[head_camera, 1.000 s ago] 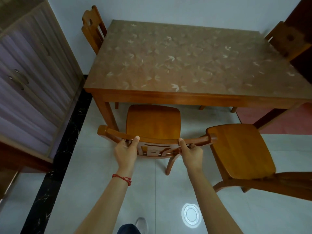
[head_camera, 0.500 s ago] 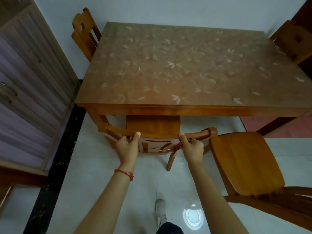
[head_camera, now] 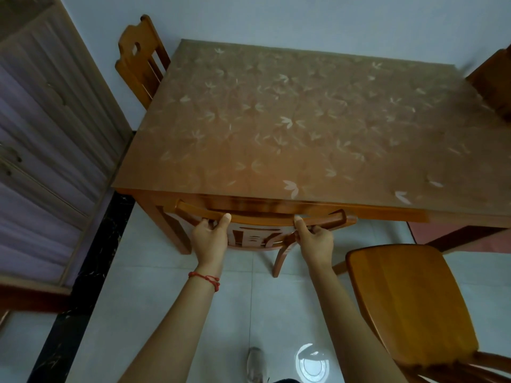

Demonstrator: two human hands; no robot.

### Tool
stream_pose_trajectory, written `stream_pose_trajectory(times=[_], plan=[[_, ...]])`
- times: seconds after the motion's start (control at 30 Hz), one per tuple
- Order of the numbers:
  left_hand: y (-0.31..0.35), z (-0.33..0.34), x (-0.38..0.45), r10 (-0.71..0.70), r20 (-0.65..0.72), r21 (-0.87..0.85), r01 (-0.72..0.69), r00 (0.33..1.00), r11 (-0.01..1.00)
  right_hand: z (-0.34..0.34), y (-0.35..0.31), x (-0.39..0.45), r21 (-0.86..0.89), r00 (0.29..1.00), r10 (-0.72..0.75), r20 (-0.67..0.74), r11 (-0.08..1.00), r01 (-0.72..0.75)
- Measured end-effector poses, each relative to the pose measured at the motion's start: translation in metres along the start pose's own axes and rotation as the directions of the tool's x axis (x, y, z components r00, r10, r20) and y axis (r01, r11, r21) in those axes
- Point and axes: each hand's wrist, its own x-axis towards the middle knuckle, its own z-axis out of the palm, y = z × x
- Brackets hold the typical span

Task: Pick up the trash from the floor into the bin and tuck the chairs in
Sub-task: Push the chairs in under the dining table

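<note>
Both the left hand [head_camera: 210,236] and right hand [head_camera: 315,239] grip the top rail of the chair [head_camera: 260,217], which runs 9 to 3 o'clock, flush against the table [head_camera: 276,200] edge at 12, while a 2nd chair [head_camera: 409,305] stands untucked at 4 o'clock, nearer the right hand.

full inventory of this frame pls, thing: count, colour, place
table: 1, brown top with pale leaf print, centre
held chair: 1, orange-brown wood, pushed under table's near edge
near chair: 1, orange-brown, lower right, seat out from table
far-left chair: 1, orange-brown, at table's far left corner
far-right chair: 1, brown, right edge, blurred
cabinet: 1, wood frame with purplish panels, left
floor: pale tiles, black strip at left
light glare: 1, white, floor, bottom
shoe: 1, grey, bottom centre
bracelet: 1, red, left wrist
left hand: gripping chair's top rail
right hand: gripping same rail
</note>
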Motion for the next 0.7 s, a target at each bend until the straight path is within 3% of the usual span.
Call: stream_pose_trajectory(times=[0.7], plan=[[0.001,0.012,0.020,-0.018,-0.028,-0.001,0.018,0.999,1.000,0.007,-0.006,0.018,0.016,0.999,-0.004,0.036,1.000,0.004]])
